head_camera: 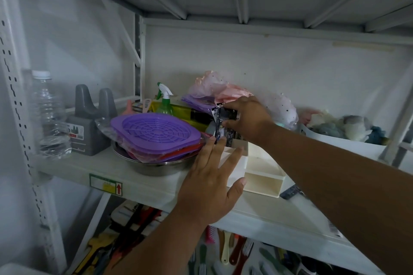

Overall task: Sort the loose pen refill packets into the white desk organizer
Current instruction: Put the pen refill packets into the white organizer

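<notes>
Dim, flat light, cool grey cast.
Straight lines are bowed at the frame edges; the right forearm [335, 174] is smeared by blur.

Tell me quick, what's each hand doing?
Left hand: open, fingers straight against the white desk organizer.
Right hand: gripping pen refill packets.

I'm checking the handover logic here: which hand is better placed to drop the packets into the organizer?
The right hand. Its fingers already grip the refill packets just above the white desk organizer. The left hand lies flat and open against the organizer's front, steadying it.
</notes>
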